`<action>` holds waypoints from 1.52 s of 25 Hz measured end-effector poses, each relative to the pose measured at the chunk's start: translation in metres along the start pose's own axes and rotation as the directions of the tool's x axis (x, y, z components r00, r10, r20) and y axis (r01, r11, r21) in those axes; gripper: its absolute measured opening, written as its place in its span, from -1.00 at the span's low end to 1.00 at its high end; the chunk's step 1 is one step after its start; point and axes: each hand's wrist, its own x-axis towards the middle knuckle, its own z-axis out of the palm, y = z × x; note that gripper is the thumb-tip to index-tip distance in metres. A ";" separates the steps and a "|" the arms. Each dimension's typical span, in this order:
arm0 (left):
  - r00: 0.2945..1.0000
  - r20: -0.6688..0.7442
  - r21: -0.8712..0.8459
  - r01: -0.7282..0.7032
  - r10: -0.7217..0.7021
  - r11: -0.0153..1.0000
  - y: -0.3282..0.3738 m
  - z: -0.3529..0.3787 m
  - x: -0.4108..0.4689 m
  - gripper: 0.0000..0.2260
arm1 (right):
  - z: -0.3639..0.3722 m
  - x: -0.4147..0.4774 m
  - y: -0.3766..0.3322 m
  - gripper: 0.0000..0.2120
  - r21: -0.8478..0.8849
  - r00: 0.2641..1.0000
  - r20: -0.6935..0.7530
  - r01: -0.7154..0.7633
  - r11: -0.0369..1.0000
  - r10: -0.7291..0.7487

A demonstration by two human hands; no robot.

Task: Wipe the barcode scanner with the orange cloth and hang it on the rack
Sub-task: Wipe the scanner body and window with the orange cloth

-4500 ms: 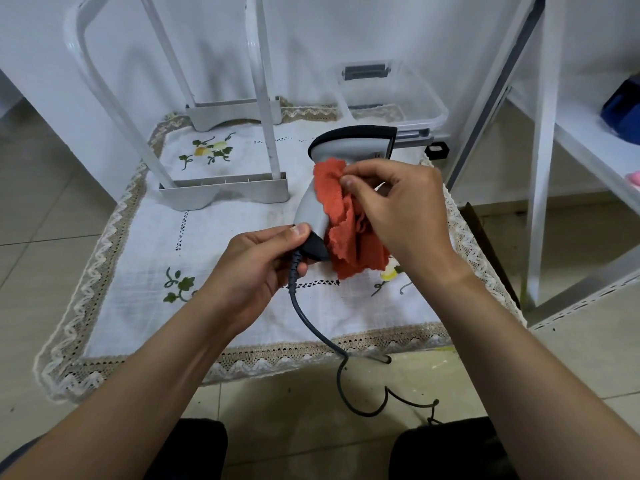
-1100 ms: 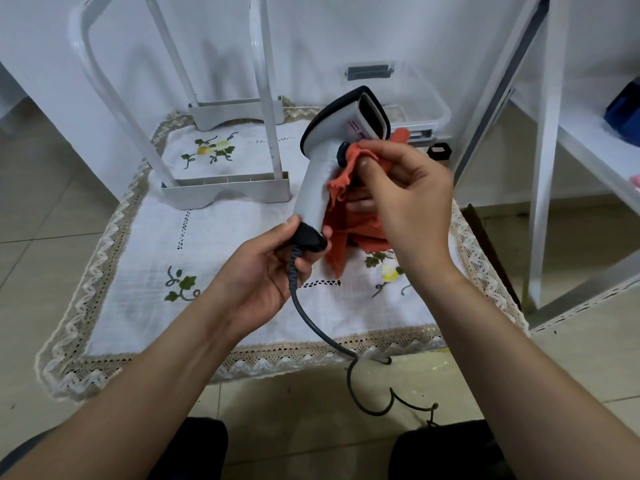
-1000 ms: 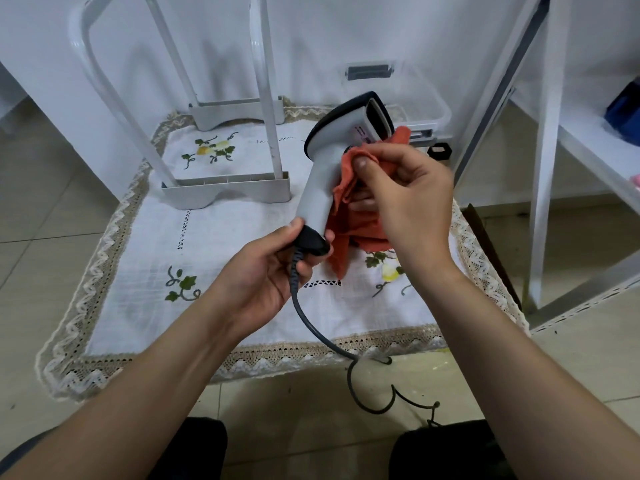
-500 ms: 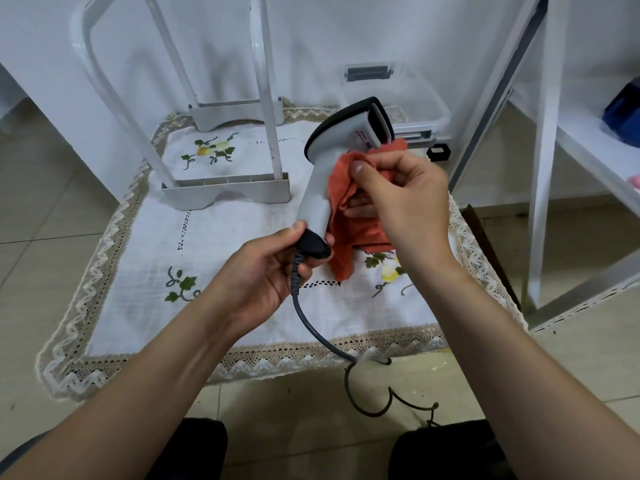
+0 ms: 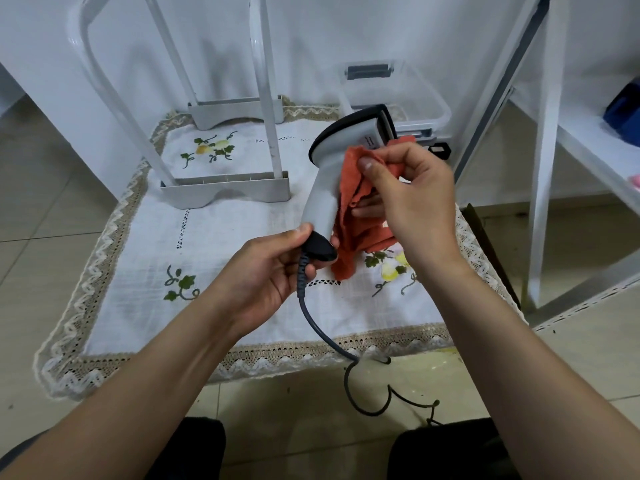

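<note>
A grey barcode scanner (image 5: pixel 322 188) with a black top stands upright above the embroidered white tablecloth (image 5: pixel 221 258). My left hand (image 5: pixel 273 268) grips its black base where the dark cable (image 5: pixel 311 317) leaves it. My right hand (image 5: pixel 412 192) holds the orange cloth (image 5: pixel 349 216) bunched against the right side of the scanner's neck and handle, thumb on top of the cloth. The white rack (image 5: pixel 225 183) stands on the cloth at the back left, to the left of the scanner, with nothing hanging on the part in view.
A clear plastic box (image 5: pixel 391 95) with a dark latch sits behind the scanner. White shelf uprights (image 5: pixel 547 150) rise on the right, with a blue object (image 5: pixel 623 109) on the shelf. The cable trails off the front edge onto the tiled floor (image 5: pixel 301 396).
Over the last second my right hand has slid the orange cloth a little down from under the scanner's head along its neck. My left hand keeps the base still.
</note>
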 end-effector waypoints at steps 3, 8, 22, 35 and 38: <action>1.000 -0.009 -0.024 0.004 -0.004 1.000 -0.001 0.000 0.000 -0.66 | 0.004 -0.005 0.002 -0.88 -0.015 0.999 0.035 0.002 1.000 -0.001; 1.000 -0.012 -0.030 0.000 0.000 1.000 -0.001 0.001 0.001 -0.64 | 0.007 -0.007 0.006 -0.88 -0.020 1.000 0.012 0.002 1.000 -0.002; 0.999 -0.022 0.009 -0.044 0.044 0.999 0.004 0.004 0.002 -0.75 | 0.005 -0.010 0.000 -0.86 -0.043 0.988 0.139 -0.068 0.997 0.073; 1.000 -0.006 -0.021 -0.017 0.017 1.000 0.006 -0.001 0.004 -0.74 | 0.002 -0.009 0.001 -0.74 -0.150 0.962 0.273 0.047 0.988 -0.005; 0.999 -0.016 -0.017 -0.034 0.034 0.999 0.006 -0.001 0.006 -0.69 | 0.002 -0.009 0.003 -0.76 -0.185 0.942 0.336 0.059 0.981 0.007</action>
